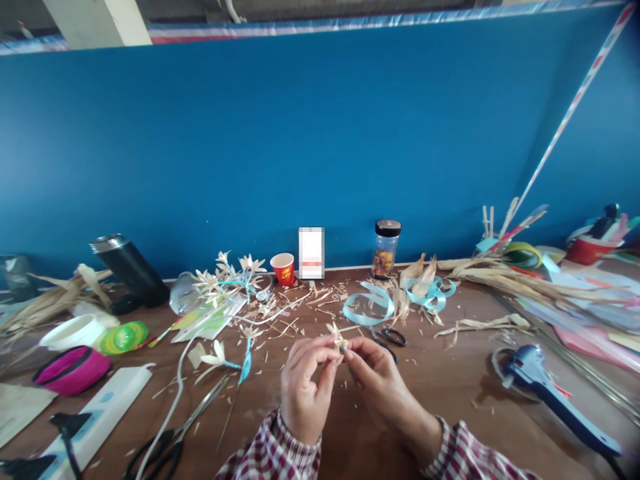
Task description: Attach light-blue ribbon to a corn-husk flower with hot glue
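Observation:
A small cream flower with pointed petals (335, 333), seemingly of dried husk, is pinched between my two hands above the middle of the table. My left hand (309, 380) grips it from the left with thumb and fingers together. From the right, my right hand (381, 377) closes its thumb and forefinger at the flower's base. My fingers partly cover that base. To the left lie a husk flower stem wrapped in light blue tape (246, 360) and black-handled scissors (173, 440). Behind my right hand is a second pair of scissors (393, 337).
A blue glue gun (545, 393) lies at right. Blue ribbon (369, 308), a lidded jar (386, 250), a red paper cup (283, 268) and finished husk flowers (230, 275) stand or lie farther back. A power strip (107, 417), its white cable and a black flask (133, 270) are at left. Scraps litter the table.

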Motion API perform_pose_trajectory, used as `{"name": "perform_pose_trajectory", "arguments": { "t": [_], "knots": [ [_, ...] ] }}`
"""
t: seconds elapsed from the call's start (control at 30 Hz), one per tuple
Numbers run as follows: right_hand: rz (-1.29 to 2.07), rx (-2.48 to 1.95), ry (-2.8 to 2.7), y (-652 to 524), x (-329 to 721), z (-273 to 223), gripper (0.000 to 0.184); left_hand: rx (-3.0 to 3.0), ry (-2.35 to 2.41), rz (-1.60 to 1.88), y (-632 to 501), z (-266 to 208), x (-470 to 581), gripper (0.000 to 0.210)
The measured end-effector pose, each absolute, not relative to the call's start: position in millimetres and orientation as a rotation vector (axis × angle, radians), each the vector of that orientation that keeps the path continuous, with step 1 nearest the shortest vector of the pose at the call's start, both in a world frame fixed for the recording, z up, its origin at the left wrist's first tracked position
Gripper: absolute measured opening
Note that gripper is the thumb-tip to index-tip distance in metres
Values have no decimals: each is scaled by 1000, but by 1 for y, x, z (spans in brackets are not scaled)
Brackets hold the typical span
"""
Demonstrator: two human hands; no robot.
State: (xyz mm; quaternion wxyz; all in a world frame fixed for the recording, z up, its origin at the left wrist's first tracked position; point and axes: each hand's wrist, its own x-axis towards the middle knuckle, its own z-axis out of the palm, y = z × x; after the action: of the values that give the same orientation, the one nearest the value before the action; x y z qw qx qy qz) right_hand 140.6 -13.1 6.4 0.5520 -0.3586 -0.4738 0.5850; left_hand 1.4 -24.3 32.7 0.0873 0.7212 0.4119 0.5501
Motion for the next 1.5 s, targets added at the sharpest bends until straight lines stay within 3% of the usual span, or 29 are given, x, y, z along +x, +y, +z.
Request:
{"name": "perform_pose_trajectory", "arguments": {
  "t": [0.3,0.5,0.67,1.03,1.5],
  "knots": [
    [1399,-797,-1163,-15,141,8,21,2052,1174,1660,-25,27,2,16],
    [1294,-892,-1291,-17,141,13,21,1648,1220,1635,-24,31,7,33],
    [1102,-1065,-1482,-19,145,18,20,1934,1163,1504,-19,38,-3,9],
    [697,-1092,-1725,-19,151,24,13,2233,1027,1516,-11,44,-14,14],
    [656,-1066,-1707,-19,149,20,13,2351,1055,1555,-13,43,-11,15]
  ]
}}
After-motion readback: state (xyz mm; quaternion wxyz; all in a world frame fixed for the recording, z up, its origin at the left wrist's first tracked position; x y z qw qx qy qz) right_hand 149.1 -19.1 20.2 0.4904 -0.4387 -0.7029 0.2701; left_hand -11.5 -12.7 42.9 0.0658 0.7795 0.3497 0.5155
